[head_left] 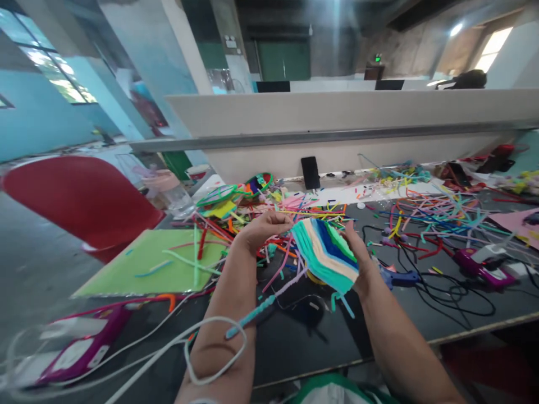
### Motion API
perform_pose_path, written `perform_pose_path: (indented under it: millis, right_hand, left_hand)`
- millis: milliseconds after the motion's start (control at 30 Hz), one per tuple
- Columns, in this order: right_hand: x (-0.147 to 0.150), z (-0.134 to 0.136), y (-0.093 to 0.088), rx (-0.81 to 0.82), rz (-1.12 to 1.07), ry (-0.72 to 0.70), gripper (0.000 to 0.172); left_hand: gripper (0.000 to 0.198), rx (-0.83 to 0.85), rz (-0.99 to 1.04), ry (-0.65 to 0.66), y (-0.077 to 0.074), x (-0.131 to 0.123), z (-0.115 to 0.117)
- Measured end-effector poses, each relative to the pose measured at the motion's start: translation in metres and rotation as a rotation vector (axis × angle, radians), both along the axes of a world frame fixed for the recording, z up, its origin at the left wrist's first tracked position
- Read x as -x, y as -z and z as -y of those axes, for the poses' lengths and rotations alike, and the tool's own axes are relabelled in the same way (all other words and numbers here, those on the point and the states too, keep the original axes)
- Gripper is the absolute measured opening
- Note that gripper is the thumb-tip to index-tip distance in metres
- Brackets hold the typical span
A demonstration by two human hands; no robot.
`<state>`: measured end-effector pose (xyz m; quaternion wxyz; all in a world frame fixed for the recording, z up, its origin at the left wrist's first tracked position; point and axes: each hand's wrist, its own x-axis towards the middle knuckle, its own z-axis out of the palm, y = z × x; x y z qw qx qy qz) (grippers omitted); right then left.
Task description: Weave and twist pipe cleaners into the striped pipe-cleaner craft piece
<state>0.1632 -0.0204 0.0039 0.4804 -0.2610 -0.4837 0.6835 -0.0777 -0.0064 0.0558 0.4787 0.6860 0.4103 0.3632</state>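
Observation:
A striped piece of pipe cleaners, with bands of turquoise, cream, blue and green, is held up over the dark table. My left hand pinches at its upper left corner; the fingertips are partly hidden. Along the right edge, my right hand grips the same piece, thumb up near the green band. Below it, a twisted lilac and blue pipe cleaner slants toward my left forearm. Loose pipe cleaners of many colours lie behind both hands.
A green sheet and a purple glue gun with white cable lie left. Another purple device and black cables are right. A phone leans on the partition. A red chair stands left.

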Motion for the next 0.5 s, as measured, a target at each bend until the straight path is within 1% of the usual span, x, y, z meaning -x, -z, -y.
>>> perform_pose_path:
  millis: [33,67,100,133,167,200,233,300,367,433,467,500]
  right_hand:
    - [-0.002,-0.001,0.003,0.06,-0.019,-0.094,0.068]
    - [-0.004,-0.002,0.007,0.104,-0.026,-0.176,0.065]
    - [-0.005,-0.004,0.011,0.127,-0.021,-0.228,0.058]
    - [-0.005,-0.005,0.015,0.128,0.008,-0.26,0.051]
    - [-0.005,-0.006,0.017,0.124,0.038,-0.272,0.046]
    - [-0.006,-0.007,0.019,0.126,0.065,-0.279,0.045]
    - [-0.006,-0.008,0.02,0.135,0.076,-0.27,0.044]
    - [-0.007,-0.011,0.019,0.155,0.033,-0.196,0.04]
    - [-0.008,-0.016,0.017,0.166,-0.069,-0.069,0.038]
    - [-0.008,-0.022,0.016,0.172,-0.207,0.13,0.036]
    - [-0.007,-0.025,0.016,0.173,-0.282,0.245,0.035]
    - [-0.005,-0.027,0.015,0.179,-0.354,0.361,0.033]
  left_hand:
    - [0.029,0.011,-0.025,0.032,-0.002,0.002,0.002]
    - [0.028,0.027,-0.053,0.067,-0.003,0.002,0.004]
    - [0.027,0.047,-0.082,0.1,-0.004,0.001,0.005]
    - [0.026,0.067,-0.109,0.129,-0.005,-0.001,0.006]
    - [0.025,0.079,-0.124,0.145,-0.005,-0.004,0.005]
    - [0.026,0.071,-0.111,0.128,-0.005,-0.007,0.004]
    - [0.028,0.042,-0.059,0.073,-0.005,-0.01,0.002]
    - [0.033,-0.049,0.145,-0.124,-0.002,-0.011,-0.005]
    - [0.035,-0.115,0.392,-0.345,0.003,-0.005,-0.014]
    - [0.036,-0.132,0.576,-0.499,0.006,0.009,-0.022]
    - [0.037,-0.121,0.623,-0.563,0.006,0.016,-0.025]
    - [0.037,-0.155,0.665,-0.66,0.005,0.023,-0.027]
